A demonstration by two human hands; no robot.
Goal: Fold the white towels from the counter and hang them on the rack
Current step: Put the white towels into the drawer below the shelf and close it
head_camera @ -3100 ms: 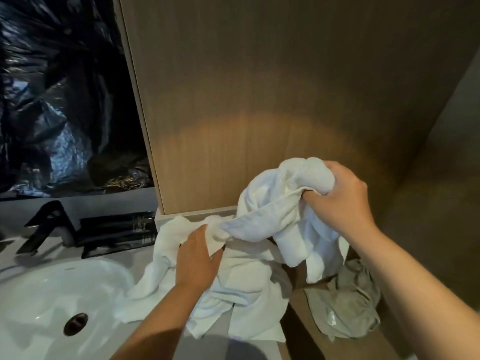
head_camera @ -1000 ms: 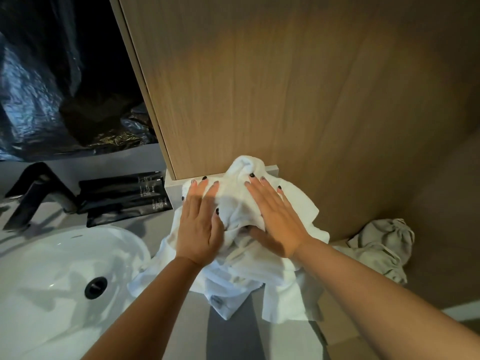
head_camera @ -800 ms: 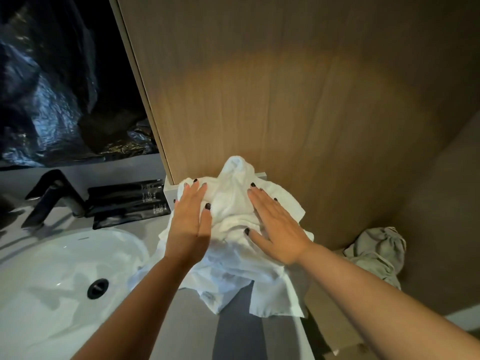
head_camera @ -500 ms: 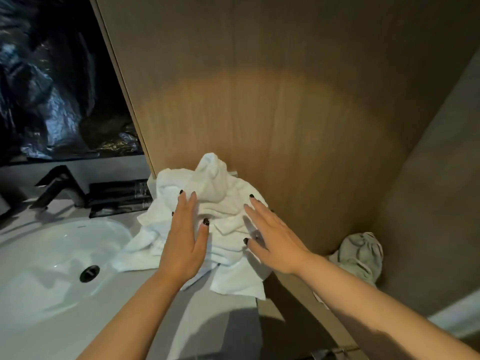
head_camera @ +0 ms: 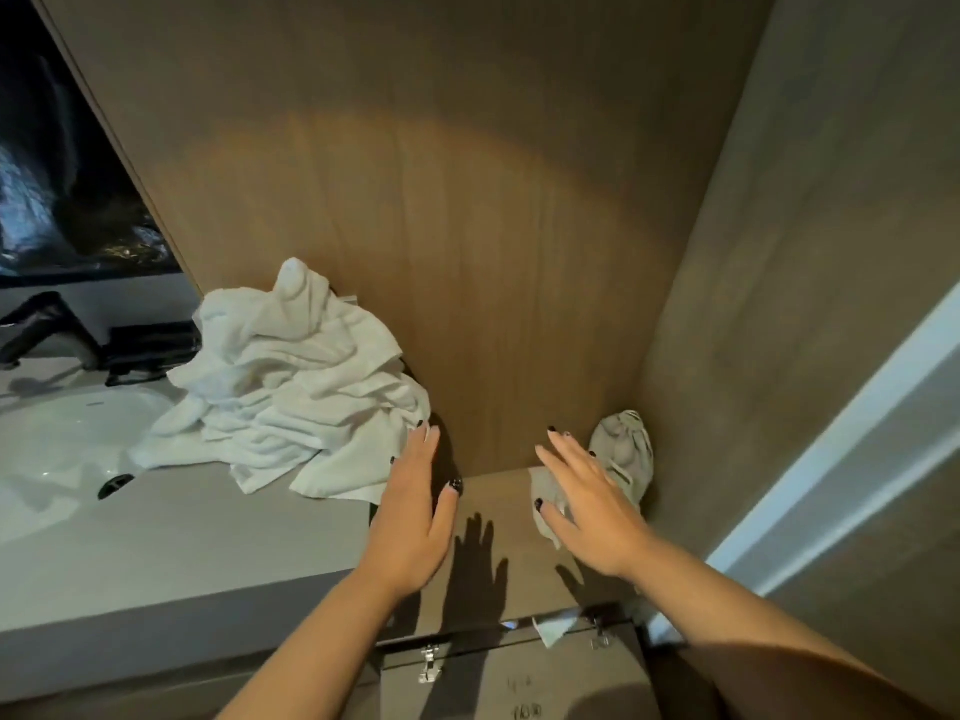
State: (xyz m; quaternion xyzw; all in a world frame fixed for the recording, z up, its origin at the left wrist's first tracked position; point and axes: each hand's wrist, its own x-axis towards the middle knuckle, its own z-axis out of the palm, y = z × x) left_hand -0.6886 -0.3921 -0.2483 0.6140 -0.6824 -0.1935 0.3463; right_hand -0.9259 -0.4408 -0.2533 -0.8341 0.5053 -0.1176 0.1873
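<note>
A soft heap of white towels (head_camera: 291, 392) sits left of the middle of the frame, on a smooth grey table (head_camera: 171, 543). The cloth looks thick and fluffy, full of folds and wrinkles. The heap is wider than it is tall and spreads from lower left to upper right, with one lumpy peak poking up at the top. Its back leans on a flat brown wood wall (head_camera: 441, 226) with fine lines running up and down. One corner hangs near the table's right edge.

The left hand (head_camera: 413, 517) is in the lower middle, flat, fingers straight and close together, holding nothing. Its fingertips are just beside the heap's right edge; I cannot tell if they touch. The right hand (head_camera: 587, 511) is to the right of it, also flat and spread, holding nothing. Both have dark nails.

Behind the right hand, in the corner, lies a crumpled grey cloth (head_camera: 626, 454) on a lower brown shelf (head_camera: 493, 517).

At the left edge is a round, shiny white sink (head_camera: 57, 439) with a dark tap (head_camera: 52, 324) above it.
</note>
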